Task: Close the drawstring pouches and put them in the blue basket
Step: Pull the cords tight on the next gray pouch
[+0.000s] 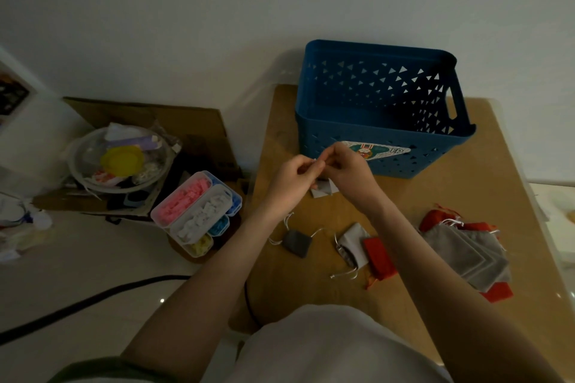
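The blue basket (382, 121) stands at the far side of the wooden table, and its inside looks bare. Just in front of it my left hand (294, 179) and my right hand (345, 171) meet above the table and pinch the white drawstrings of a small light grey pouch (323, 190), which hangs below my fingers. On the table lie a dark grey pouch (297, 242), a light grey pouch (351, 246) beside a red pouch (379, 258), and a pile of grey and red pouches (466, 249) to the right.
The wooden table (311, 289) drops off at its left edge. On the floor to the left stand a stack of clear boxes with coloured pieces (196, 211), a clear bowl of odds and ends (121, 162) on cardboard, and a black cable (93, 298).
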A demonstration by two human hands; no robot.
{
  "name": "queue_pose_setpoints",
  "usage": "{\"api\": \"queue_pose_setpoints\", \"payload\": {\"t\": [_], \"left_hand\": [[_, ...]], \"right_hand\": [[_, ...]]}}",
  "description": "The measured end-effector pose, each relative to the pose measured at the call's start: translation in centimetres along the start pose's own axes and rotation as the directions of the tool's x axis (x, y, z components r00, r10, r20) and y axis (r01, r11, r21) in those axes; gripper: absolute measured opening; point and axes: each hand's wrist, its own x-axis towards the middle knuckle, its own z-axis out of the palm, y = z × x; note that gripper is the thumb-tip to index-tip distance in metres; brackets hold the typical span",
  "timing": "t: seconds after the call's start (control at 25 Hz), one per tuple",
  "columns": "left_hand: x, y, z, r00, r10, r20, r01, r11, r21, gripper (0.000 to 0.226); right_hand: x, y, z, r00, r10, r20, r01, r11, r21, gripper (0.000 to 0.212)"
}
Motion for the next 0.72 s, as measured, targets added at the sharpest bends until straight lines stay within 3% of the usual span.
{"api": "queue_pose_setpoints", "payload": {"t": [0.12, 0.32, 0.48, 0.72], "left_hand": [[0.3, -0.2, -0.1, 1.000, -0.008, -0.023, 0.007, 1.000, -0.006, 0.023], [0.7, -0.3, -0.3, 0.983, -0.176, 0.051, 0.183, 0.951, -0.251, 0.019], [0.9, 0.0, -0.9, 0.972, -0.196, 0.132, 0.230, 0.911, -0.342, 0.012], [0.9, 0.5, -0.6, 0.969, -0.203, 0.141, 0.246, 0.846, -0.473, 0.011]], "right_hand": [[0.0, 0.2, 0.0, 0.999, -0.043, 0.030, 0.045, 0.997, -0.063, 0.016], [0.2, 0.3, -0.3, 0.995, -0.072, 0.063, 0.076, 0.995, -0.058, 0.024], [0.4, 0.4, -0.6, 0.991, -0.087, 0.098, 0.088, 0.996, -0.004, 0.025], [0.3, 0.4, -1.2, 0.994, 0.059, 0.093, -0.078, 0.973, 0.218, 0.017]]}}
